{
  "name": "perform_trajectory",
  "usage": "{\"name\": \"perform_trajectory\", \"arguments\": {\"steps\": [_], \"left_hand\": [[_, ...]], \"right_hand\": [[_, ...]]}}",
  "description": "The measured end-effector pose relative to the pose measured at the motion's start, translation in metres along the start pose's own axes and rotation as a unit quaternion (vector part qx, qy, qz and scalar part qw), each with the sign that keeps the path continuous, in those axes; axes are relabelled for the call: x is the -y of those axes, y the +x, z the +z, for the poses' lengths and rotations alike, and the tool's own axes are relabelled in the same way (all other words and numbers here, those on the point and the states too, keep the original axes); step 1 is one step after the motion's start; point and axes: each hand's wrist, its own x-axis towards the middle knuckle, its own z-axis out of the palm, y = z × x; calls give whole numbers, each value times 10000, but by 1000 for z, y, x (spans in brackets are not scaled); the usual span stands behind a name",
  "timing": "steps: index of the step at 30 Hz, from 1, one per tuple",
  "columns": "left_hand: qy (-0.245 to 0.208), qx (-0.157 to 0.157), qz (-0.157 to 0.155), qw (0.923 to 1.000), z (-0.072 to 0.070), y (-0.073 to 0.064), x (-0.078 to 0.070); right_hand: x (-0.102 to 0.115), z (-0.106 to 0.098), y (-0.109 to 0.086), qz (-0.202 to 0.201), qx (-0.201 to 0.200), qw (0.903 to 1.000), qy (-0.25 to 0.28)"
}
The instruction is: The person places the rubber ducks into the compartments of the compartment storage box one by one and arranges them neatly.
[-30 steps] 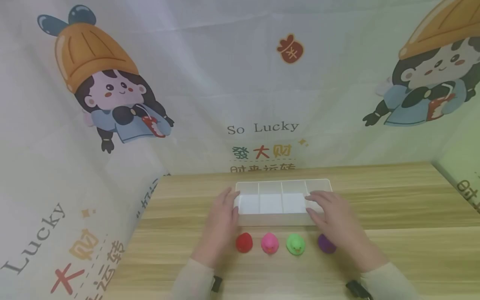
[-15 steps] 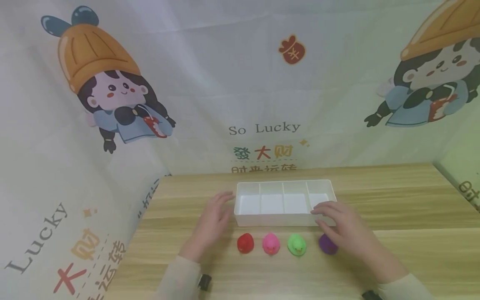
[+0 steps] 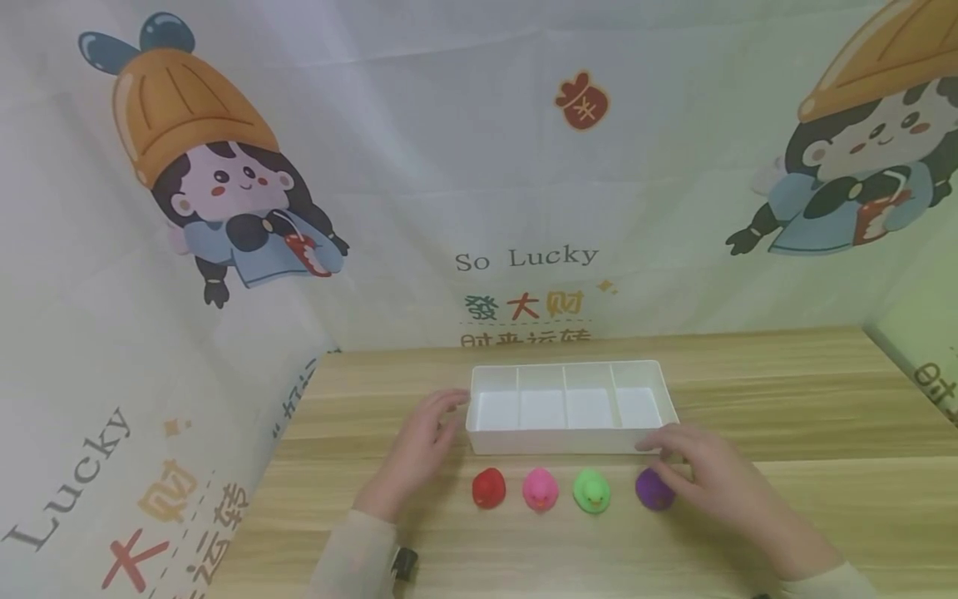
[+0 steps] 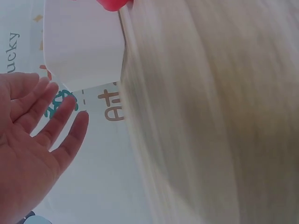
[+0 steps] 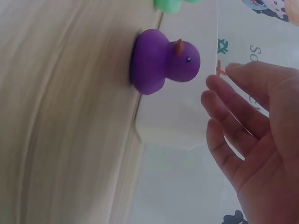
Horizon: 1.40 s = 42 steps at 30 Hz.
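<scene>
A white box [image 3: 554, 442] with several compartments in a row stands on the table. In front of it, from left to right, sit a red duck [image 3: 489, 488], a pink duck [image 3: 540, 489], a green duck [image 3: 592, 491] and a purple duck [image 3: 654, 489]. My left hand [image 3: 416, 449] is beside the box's left end, fingers loosely extended, holding nothing. Over the box's front right corner and the purple duck hovers my right hand [image 3: 714, 474], its fingers relaxed. In the right wrist view the purple duck [image 5: 159, 60] stands apart from that hand [image 5: 261, 126].
The wood-grain table [image 3: 838, 399] reaches back to a white printed cloth [image 3: 419, 166] that hangs behind and at the sides. A black strap piece [image 3: 404, 564] shows near the left sleeve [image 3: 355, 553].
Both hands have come away from the box ends. The left one moved out to the left; the right one drew back towards the front right. The ducks stay in place.
</scene>
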Motion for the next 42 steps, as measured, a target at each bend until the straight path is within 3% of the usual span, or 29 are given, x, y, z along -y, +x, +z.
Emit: {"name": "perform_trajectory", "arguments": {"steps": [8,17,23,29,35,42], "left_hand": [[90,35,78,9999,2,-1,5],[143,173,175,9996,1,0,7],[176,388,261,9988,-1,4,8],[496,617,425,9960,-4,10,9],[549,747,581,9940,-6,14,8],[571,840,604,9930,-8,15,10]], "right_hand": [[-6,1,-8,53,241,9994,225],[-8,0,-13,422,567,9974,159],[-10,-1,-15,350,685,9967,261],[-11,0,-18,283,745,9962,364],[-12,1,-22,114,648,9970,413],[-16,2,-23,182,676,9970,327]]}}
